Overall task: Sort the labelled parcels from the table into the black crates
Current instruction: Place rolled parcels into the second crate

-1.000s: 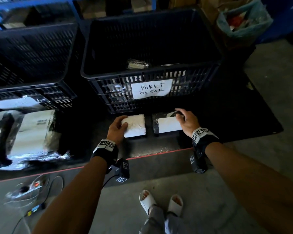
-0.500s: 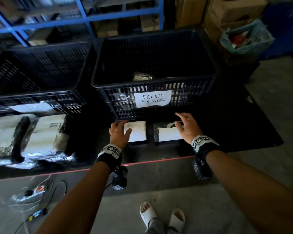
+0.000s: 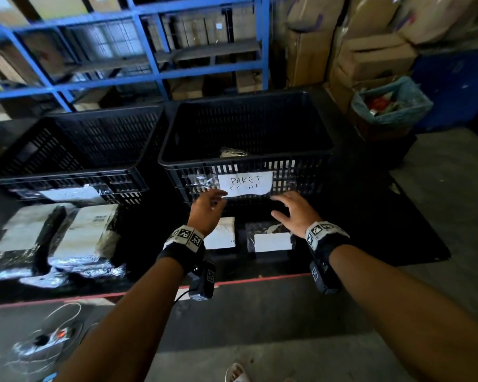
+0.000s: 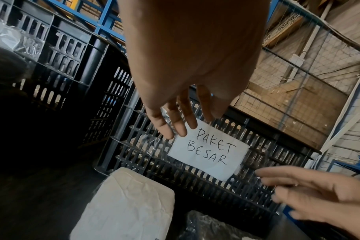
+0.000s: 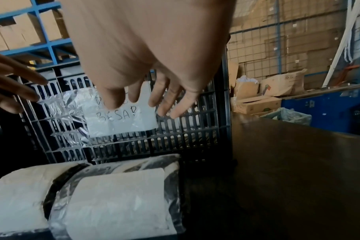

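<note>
Two small parcels lie side by side on the black table, just in front of the crate marked "PAKET BESAR" (image 3: 246, 161): a white one (image 3: 222, 238) (image 4: 125, 209) on the left and a black plastic one with a white label (image 3: 271, 239) (image 5: 121, 199) on the right. My left hand (image 3: 207, 208) (image 4: 175, 125) hovers above the white parcel, fingers relaxed and empty, close to the paper sign (image 4: 208, 151). My right hand (image 3: 293, 210) (image 5: 146, 100) hovers above the black parcel with fingers spread, holding nothing. A second black crate (image 3: 75, 150) stands to the left.
Larger parcels in shiny wrap (image 3: 83, 235) lie on the table at the left. A wrapped item (image 3: 232, 153) sits inside the labelled crate. Blue shelving (image 3: 138, 51) and cardboard boxes (image 3: 370, 56) stand behind, and a lined bin (image 3: 389, 106) at the right. Cables (image 3: 47, 334) lie on the floor.
Both hands have lifted off the two small parcels and moved up toward the crate front. The parcels stay on the table. The head view has tilted upward.
</note>
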